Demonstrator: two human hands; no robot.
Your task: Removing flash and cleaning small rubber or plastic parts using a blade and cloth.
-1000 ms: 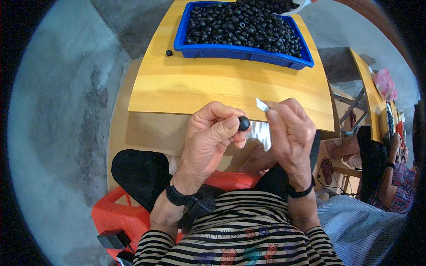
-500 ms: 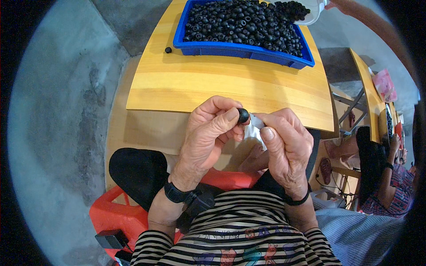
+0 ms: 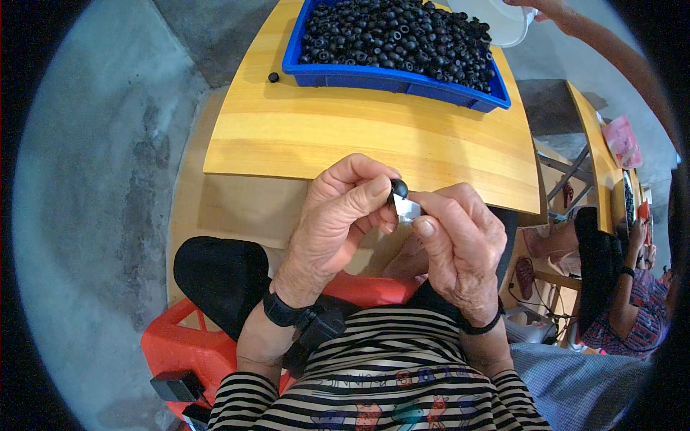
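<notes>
Between the thumb and fingertips of my left hand [image 3: 334, 219] is a small round black part [image 3: 398, 188], closed in a pinch. My right hand [image 3: 463, 241] is closed on a small flat silvery blade [image 3: 407, 207], whose edge lies against the lower side of the black part. Both hands are above my lap, just in front of the table's near edge. Farther off, a blue tray [image 3: 402, 85] on the table is heaped with similar black parts [image 3: 388, 36], several showing a hole.
One loose black part [image 3: 274, 77] lies on the wooden table [image 3: 345, 136] left of the tray. At the upper right another person's arm [image 3: 596, 36] holds a white tub [image 3: 496, 21] over the tray. A second person [image 3: 625, 309] sits at another table, right.
The white tub, which held black parts at the tray's rim, now looks emptied and has shifted right. The blade has turned and moved left against the black part.
</notes>
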